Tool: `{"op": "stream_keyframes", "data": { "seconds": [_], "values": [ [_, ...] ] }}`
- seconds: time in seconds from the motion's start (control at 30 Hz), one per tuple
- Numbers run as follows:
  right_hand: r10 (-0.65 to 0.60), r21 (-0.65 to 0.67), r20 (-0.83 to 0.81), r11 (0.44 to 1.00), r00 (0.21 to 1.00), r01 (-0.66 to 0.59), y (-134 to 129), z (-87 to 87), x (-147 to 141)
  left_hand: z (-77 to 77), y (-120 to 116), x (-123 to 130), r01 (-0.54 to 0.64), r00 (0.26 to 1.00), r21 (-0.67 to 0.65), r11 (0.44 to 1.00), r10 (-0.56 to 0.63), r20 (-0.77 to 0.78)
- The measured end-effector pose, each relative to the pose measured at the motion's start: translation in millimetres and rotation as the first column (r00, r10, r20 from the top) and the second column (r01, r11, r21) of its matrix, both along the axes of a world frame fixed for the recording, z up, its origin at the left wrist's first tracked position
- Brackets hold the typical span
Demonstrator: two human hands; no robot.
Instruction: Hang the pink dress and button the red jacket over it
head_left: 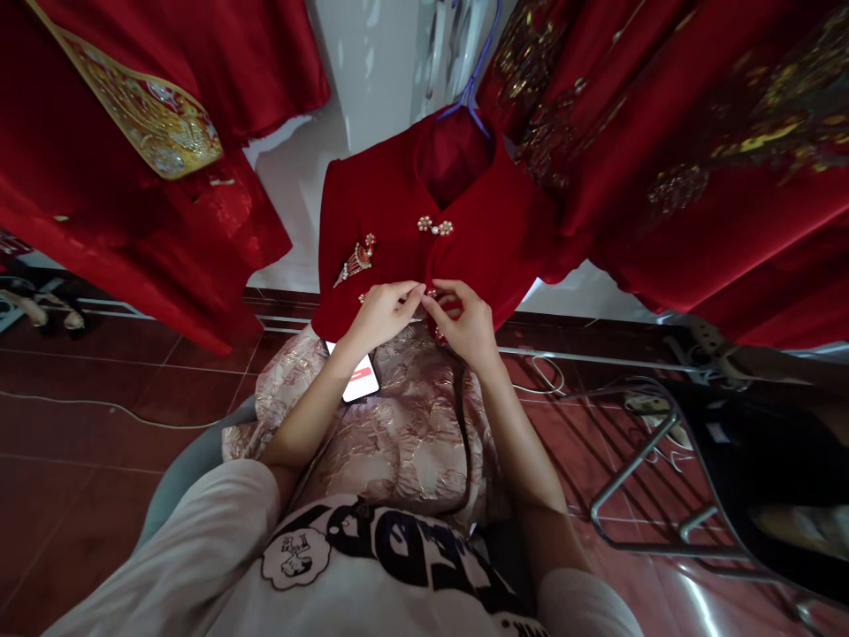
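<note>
1. Red tiles [119, 385] and a pale wall [368, 80] form the background of the head view, the only one.
2. Cape [381, 195]: red, hung in front of the wall on a purple hanger [472, 97], its lower part over the person's lap.
3. Left hand [381, 314]: fingers narrow, pinching the cape's front edge. Right hand [465, 326]: thumb and forefinger curled narrow on the same edge, tips meeting the left's. Between them a small lower clasp [431, 293] just shows; exactly which part each finger grips is too small to tell.
4. Upper clasp [435, 226]: beaded, set across the front above both hands. Beaded pendant [358, 258]: on the cape, above the left hand.
5. Risks, judged: a pinch this small could slip off the bead. Pulling hard on the edge could strain the stitching or swing the cape, since it hangs from the hanger. Pendant strands could snag a passing finger.
6. Phone [362, 382]: screen lit, on the patterned cloth [424, 442] over the lap, partly under the left forearm. A shift of the knees could probably slide it off.
7. Around: red garments [637, 221] crowd the cape on the right, another red robe [225, 53] hangs left. Black chair [736, 460] stands to the right, probably limiting elbow room. Cable [142, 418] runs across the floor at left, a likely foot catch.
</note>
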State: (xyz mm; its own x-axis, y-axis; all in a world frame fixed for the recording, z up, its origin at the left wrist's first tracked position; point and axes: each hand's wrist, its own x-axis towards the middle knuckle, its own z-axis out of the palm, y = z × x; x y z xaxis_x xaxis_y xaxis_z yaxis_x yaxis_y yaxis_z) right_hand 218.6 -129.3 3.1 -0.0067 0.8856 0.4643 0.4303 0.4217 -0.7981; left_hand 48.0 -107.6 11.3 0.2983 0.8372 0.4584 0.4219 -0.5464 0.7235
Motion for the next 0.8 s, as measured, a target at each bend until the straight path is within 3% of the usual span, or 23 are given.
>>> {"op": "stream_keyframes", "data": {
  "seconds": [0.1,0.23,0.33,0.43,0.6,0.7,0.8],
  "values": [
    [-0.052,-0.004,-0.008,0.999,0.999,0.052,1.2,-1.4,-0.1,-2.9,2.6,-1.9,0.023,1.0,-0.015,1.0,-0.023,-0.001],
    [-0.081,0.001,-0.046,0.997,0.996,0.081,1.2,-0.6,-2.4,-4.9,7.2,-6.0,-0.061,0.99,-0.027,0.998,0.064,0.127],
    [-0.099,0.027,-0.07,0.995,0.993,0.101,0.9,0.6,-2.6,-13.0,20.6,-14.1,-0.175,0.973,0.075,0.982,0.161,0.164],
    [-0.058,0.039,-0.076,0.997,0.995,0.061,0.4,1.1,-1.1,-32.5,43.6,-25.7,-0.289,0.945,0.194,0.938,0.246,0.218],
    [-0.01,0.03,-0.06,0.999,0.998,0.011,0.2,0.1,0.0,-66.5,74.5,-41.2,-0.31,0.924,0.189,0.932,0.248,0.292],
    [-0.014,0.03,-0.058,0.999,0.998,0.015,-0.4,0.1,-0.1,-74.2,81.3,-46.5,-0.333,0.918,0.189,0.924,0.273,0.287],
    [-0.019,0.041,-0.048,0.999,0.999,0.021,0.7,1.3,-1.2,-73.4,83.6,-48.5,-0.255,0.935,0.148,0.956,0.204,0.289]
  ]
}}
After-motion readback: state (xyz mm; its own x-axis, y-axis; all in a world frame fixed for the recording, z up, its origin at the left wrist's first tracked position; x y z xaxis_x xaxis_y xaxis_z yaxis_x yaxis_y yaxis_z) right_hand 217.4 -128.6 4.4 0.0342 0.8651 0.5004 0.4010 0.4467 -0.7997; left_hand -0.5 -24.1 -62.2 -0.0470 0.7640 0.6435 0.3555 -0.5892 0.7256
